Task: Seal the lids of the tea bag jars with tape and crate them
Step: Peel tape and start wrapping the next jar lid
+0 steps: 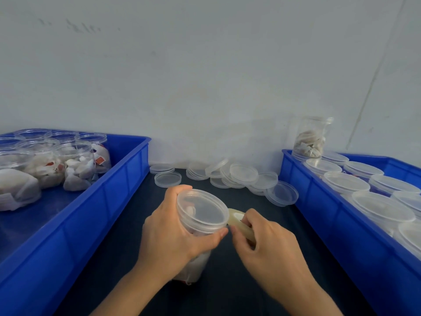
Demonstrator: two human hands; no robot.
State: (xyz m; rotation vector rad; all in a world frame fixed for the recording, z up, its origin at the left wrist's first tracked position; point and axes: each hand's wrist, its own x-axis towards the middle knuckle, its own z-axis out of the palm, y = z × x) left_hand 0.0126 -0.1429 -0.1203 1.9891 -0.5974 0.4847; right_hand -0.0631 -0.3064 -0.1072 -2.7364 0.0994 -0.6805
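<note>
Near the bench's front edge, between two blue crates, lidded jar (201, 224) stood tilted, left hand (169, 236) wrapped round its side, thumb tip just under the lid rim, right hand (264, 242) fingers curled round a tape roll (239, 222) touching that rim.

One head-worn view — looking forward and down, close over the table (262, 224) toward the wall (205, 76).
</note>
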